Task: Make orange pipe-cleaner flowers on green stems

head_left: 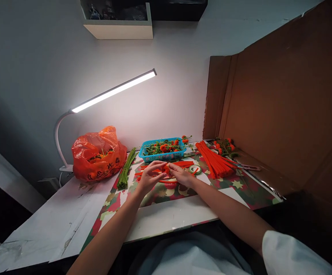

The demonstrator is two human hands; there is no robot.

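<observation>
Both my hands meet over the middle of the table. My left hand (150, 177) is closed on a small orange fuzzy flower head (165, 170), its thumb and fingers at the flower's left side. My right hand (182, 176) pinches the same piece from the right, and its fingertips hide part of it. Orange pipe cleaners (185, 164) lie behind and beneath the hands. Just right of my right hand is a roll of green tape (195, 170).
Behind the hands, a blue basket (162, 156) holds orange flowers with green stems. Green stems (125, 172) and a red plastic bag (97, 168) lie left. At right are an orange pipe-cleaner bundle (216, 160), scissors (250, 167) and a cardboard wall (280, 103). A lamp (114, 91) hangs over.
</observation>
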